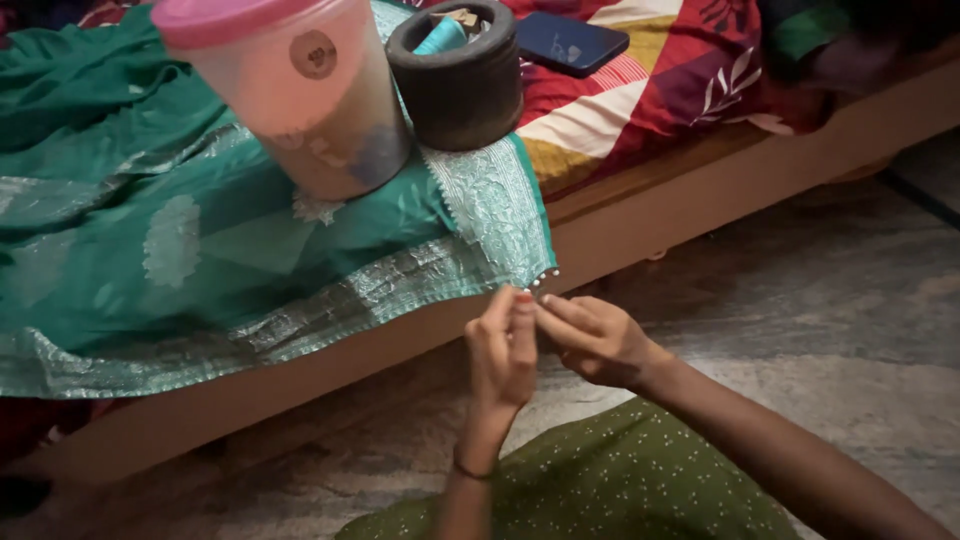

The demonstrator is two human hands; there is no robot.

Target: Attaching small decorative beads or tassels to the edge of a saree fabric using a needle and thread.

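Observation:
A green saree (200, 250) with a silver woven border lies spread over the bed and hangs past its wooden edge. My left hand (502, 350) pinches the border's lower corner, where small beads hang. My right hand (592, 338) meets it from the right, fingertips together at the same corner. Whether a needle or thread is between the fingers is too small to tell.
On the saree stand a translucent plastic jar with a pink lid (290, 90) and a dark round holder with a teal thread spool (458, 70). A dark phone (570, 42) lies on the patterned bedsheet. The wooden bed frame (700, 200) borders a grey stone floor (850, 300).

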